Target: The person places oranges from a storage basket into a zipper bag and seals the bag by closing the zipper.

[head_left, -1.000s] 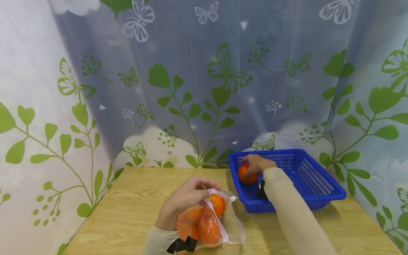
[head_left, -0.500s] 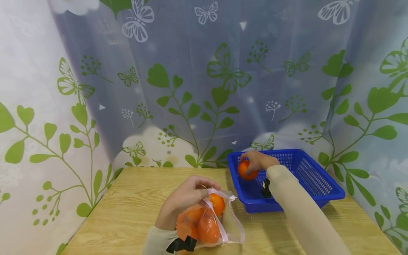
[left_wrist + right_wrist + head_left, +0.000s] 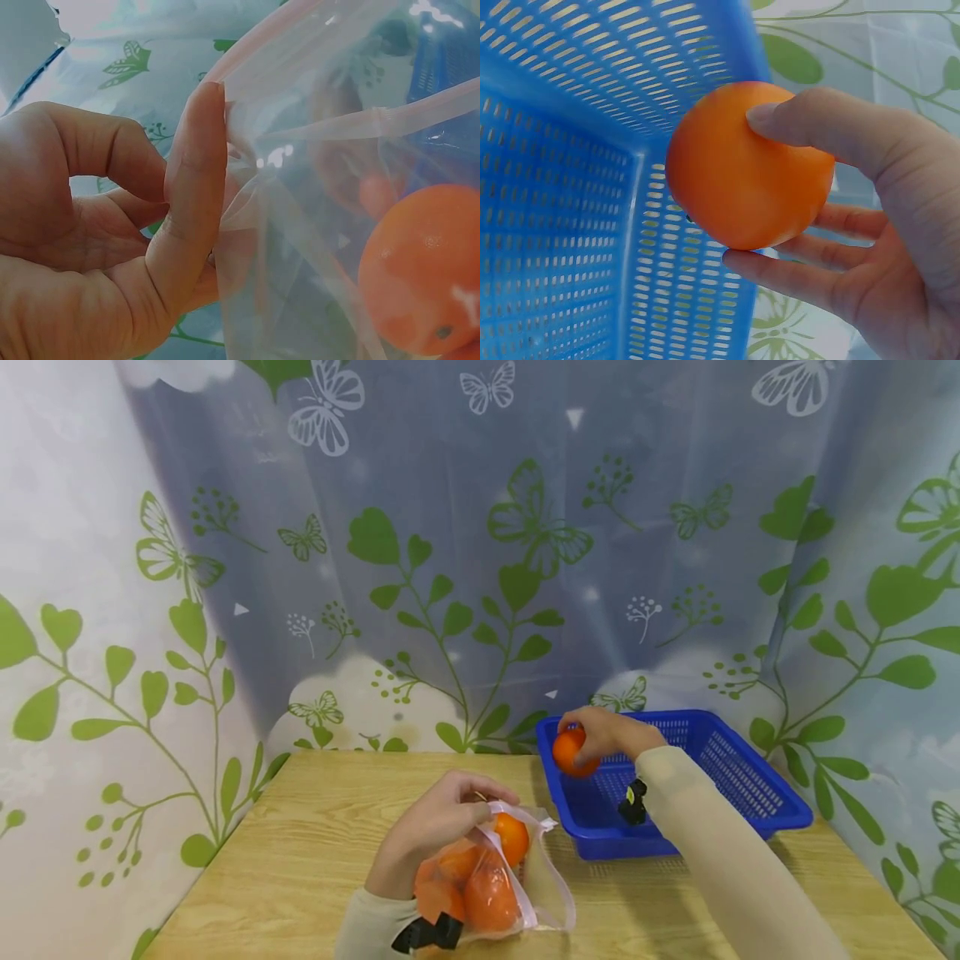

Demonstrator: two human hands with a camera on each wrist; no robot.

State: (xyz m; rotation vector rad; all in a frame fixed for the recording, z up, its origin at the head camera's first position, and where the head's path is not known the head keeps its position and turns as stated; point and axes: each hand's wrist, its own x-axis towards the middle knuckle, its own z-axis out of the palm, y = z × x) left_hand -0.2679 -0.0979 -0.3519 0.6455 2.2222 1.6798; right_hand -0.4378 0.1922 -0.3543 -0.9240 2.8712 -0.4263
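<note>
At the front of the table, my left hand (image 3: 438, 822) pinches the pink-trimmed rim of a clear plastic bag (image 3: 551, 881) between thumb and fingers. Several oranges (image 3: 491, 897) lie inside the bag, one of them up near its mouth. In the left wrist view, that orange (image 3: 424, 274) shows through the film. My right hand (image 3: 611, 735) grips another orange (image 3: 573, 753) at the left end of a blue plastic basket (image 3: 615, 843). Thumb and fingers wrap this orange (image 3: 742, 169) from one side in the right wrist view, with the basket's slotted wall behind it.
The wooden table (image 3: 315, 827) bears both basket and bag, the basket standing to the right. A patterned curtain (image 3: 442, 610) hangs along the table's back edge and both sides. Black straps circle both wrists.
My right hand has lifted the orange a little from low in the basket and shifted slightly left with it. The left hand and the bag have stayed in place.
</note>
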